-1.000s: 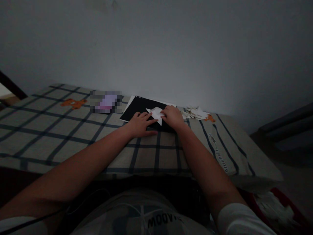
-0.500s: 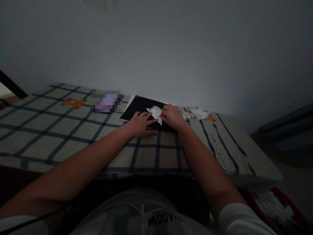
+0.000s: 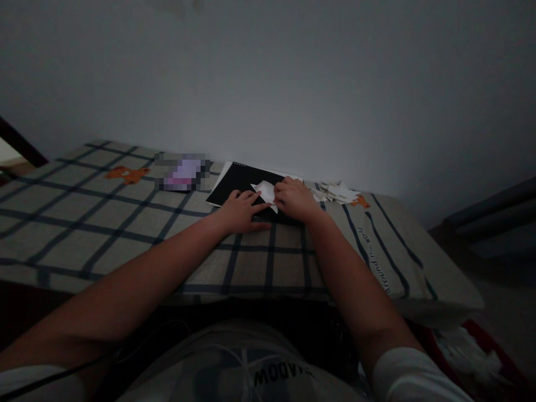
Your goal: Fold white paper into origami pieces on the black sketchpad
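A folded piece of white paper (image 3: 265, 191) with pointed corners lies on a black notebook cover (image 3: 234, 181). My left hand (image 3: 240, 212) rests at its near left side, fingers spread, with fingertips pressing on the paper's edge. From the right, my right hand (image 3: 294, 200) has its fingers curled and pinched on the paper's right side. Part of the paper is hidden under those fingers. White sheet edges show beneath the black cover.
Several folded white paper pieces (image 3: 337, 192) lie in a pile right of the notebook. A blurred-out purple phone-like object (image 3: 184, 172) is at the left. A checked cloth (image 3: 125, 223) covers the table, which stands against a grey wall (image 3: 268, 84).
My right fingers have shifted very slightly at the paper's right side, and its near corner sits a little differently. My left hand stays in place.
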Motion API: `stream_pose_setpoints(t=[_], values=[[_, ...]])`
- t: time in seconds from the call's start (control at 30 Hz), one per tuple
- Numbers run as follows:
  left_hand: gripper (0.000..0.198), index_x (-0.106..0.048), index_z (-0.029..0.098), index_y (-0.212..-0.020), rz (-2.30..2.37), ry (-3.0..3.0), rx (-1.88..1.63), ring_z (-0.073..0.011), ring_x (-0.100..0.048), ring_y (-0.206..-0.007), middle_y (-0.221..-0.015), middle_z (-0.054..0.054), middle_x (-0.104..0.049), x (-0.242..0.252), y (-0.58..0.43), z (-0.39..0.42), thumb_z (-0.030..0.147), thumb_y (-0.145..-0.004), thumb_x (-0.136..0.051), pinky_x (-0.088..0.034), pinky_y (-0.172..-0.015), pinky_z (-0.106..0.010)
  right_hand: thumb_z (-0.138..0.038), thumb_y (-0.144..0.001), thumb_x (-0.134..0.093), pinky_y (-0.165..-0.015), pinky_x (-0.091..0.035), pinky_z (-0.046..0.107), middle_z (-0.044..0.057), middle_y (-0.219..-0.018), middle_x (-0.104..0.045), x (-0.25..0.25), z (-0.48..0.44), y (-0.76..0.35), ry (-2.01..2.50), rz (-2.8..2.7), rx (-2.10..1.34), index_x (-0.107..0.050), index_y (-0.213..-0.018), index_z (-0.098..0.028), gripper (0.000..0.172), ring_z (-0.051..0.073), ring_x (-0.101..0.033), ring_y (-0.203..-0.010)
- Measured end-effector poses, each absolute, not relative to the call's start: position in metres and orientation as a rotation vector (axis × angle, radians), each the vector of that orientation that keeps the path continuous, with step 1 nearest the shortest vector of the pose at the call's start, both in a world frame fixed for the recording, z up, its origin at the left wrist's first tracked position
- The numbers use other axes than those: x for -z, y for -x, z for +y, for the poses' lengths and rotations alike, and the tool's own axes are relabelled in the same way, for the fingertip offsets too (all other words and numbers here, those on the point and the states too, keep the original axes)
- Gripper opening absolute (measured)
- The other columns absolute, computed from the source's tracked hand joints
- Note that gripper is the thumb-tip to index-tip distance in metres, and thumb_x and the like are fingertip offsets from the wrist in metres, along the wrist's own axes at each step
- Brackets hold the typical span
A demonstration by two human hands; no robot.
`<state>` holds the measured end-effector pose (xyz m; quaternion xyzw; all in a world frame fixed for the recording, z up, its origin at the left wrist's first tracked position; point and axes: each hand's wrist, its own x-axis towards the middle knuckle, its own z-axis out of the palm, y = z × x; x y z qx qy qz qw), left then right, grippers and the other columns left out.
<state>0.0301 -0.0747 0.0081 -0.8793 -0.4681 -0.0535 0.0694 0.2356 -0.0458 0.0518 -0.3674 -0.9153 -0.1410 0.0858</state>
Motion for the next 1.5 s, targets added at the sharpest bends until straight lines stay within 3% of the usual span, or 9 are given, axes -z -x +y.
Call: stream_pose_setpoints(t=[0.3, 0.43, 0.6, 1.0, 1.5], values=[[0.073, -0.05, 0.029, -0.145, -1.404, 2.66, 0.155, -0.0395, -0.036, -0.14, -0.159, -0.016, -0.034, -0.0099, -0.0309, -0.0762, 0.075, -0.089, -0.038, -0.025, -0.106, -0.058, -0.014, -0.088, -0.055, -0.082, -0.034, 0.039, 0.012, -0.096, -0.073, -0.0526, -0.0464, -0.2345, 1.133, -2.771, 0.348, -0.076, -0.089, -0.015, 0.021, 0.028, -0.053, -0.101], [0.074, -0.048, 0.029, -0.145, -1.419, 2.68, 0.173, -0.0366, -0.035, -0.14, -0.159, -0.013, -0.036, -0.0107, -0.0289, -0.0744, 0.074, -0.088, -0.042, -0.024, -0.108, -0.054, -0.015, -0.087, -0.058, -0.082, -0.035, 0.039, 0.014, -0.096, -0.072, -0.0504, -0.0451, -0.236, 1.141, -2.757, 0.313, -0.077, -0.093, -0.015, 0.019, 0.028, -0.054, -0.101], [0.082, -0.038, 0.018, -0.15, -1.461, 2.691, 0.271, -0.0334, -0.041, -0.137, -0.152, -0.017, -0.046, -0.0113, -0.0262, -0.0719, 0.071, -0.088, -0.046, -0.023, -0.109, -0.048, -0.018, -0.09, -0.057, -0.082, -0.035, 0.039, 0.012, -0.096, -0.072, -0.0486, -0.0427, -0.2371, 1.143, -2.764, 0.296, -0.077, -0.092, -0.016, 0.02, 0.027, -0.054, -0.099], [0.08, -0.045, 0.019, -0.147, -1.456, 2.679, 0.201, -0.0342, -0.039, -0.138, -0.155, -0.013, -0.043, -0.0134, -0.0279, -0.0729, 0.072, -0.088, -0.043, -0.024, -0.108, -0.051, -0.018, -0.089, -0.058, -0.084, -0.036, 0.039, 0.01, -0.096, -0.072, -0.0441, -0.0395, -0.2382, 1.126, -2.77, 0.275, -0.078, -0.094, -0.019, 0.021, 0.025, -0.054, -0.099], [0.078, -0.045, 0.025, -0.148, -1.448, 2.66, 0.149, -0.0343, -0.038, -0.138, -0.157, -0.012, -0.04, -0.0142, -0.0301, -0.0754, 0.074, -0.088, -0.039, -0.024, -0.108, -0.053, -0.022, -0.091, -0.057, -0.084, -0.034, 0.037, 0.011, -0.102, -0.073, -0.051, -0.0413, -0.2375, 1.132, -2.888, 0.237, -0.077, -0.097, -0.015, 0.022, 0.026, -0.054, -0.103]])
